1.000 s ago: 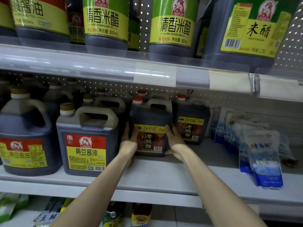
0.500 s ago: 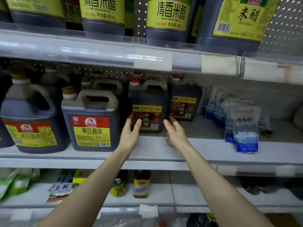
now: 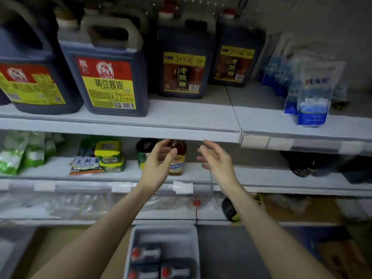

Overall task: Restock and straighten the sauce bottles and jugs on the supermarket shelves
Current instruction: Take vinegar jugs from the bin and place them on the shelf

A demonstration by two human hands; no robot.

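A dark vinegar jug [image 3: 184, 55] with a red cap and yellow-brown label stands on the middle shelf [image 3: 181, 115], a second like it [image 3: 236, 51] behind to the right. Two soy sauce jugs [image 3: 106, 63] with red and yellow labels stand to its left. My left hand [image 3: 159, 160] and my right hand [image 3: 215, 158] hang in the air below that shelf's edge, fingers relaxed, holding nothing. A grey crate [image 3: 163, 236] on the floor holds several red-capped jugs [image 3: 147, 254].
Blue and white bags [image 3: 314, 91] stand at the right of the middle shelf. On the lower shelf [image 3: 261, 178] are a small amber bottle [image 3: 179, 158], yellow-green packs [image 3: 109, 156], green bags [image 3: 18, 152] and a dark object [image 3: 304, 164]. A cardboard box [image 3: 342, 256] lies at lower right.
Both hands let go of the vinegar jug and dropped away below the shelf edge. The view tilted down, bringing the lower shelves and the floor crate into sight.
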